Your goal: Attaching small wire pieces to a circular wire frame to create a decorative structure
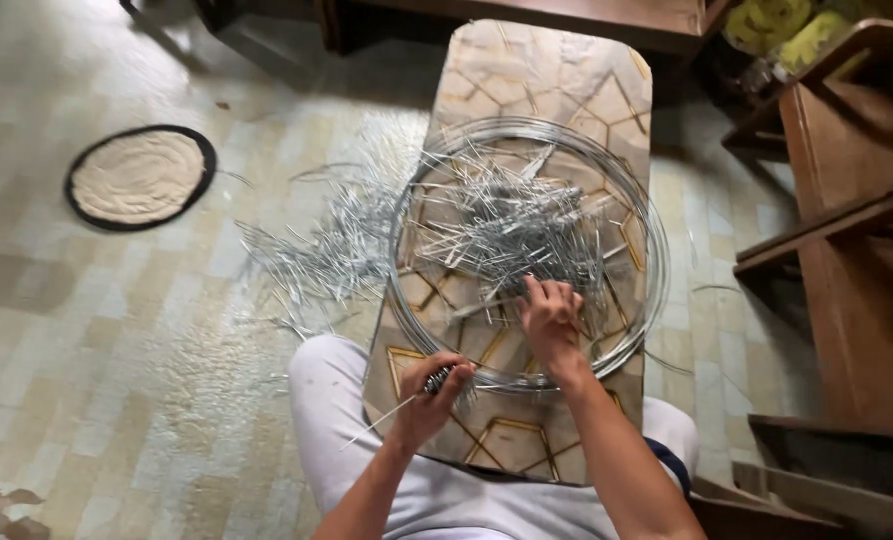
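A beige patterned board (607,90) lies across my lap. On it rests a coil of silver wire (639,200) ringing a heap of short cut wire pieces (512,225). My left hand (429,395) is closed around a small bundle of wire pieces (437,380), one long strand sticking out toward the lower left. My right hand (551,318) reaches into the near edge of the heap, fingers bent down onto the loose pieces.
More cut wire pieces (337,250) lie scattered on the tiled floor left of the board. A round beige mat with a black rim (139,177) sits farther left. Wooden furniture (847,200) stands at the right, dark furniture at the top.
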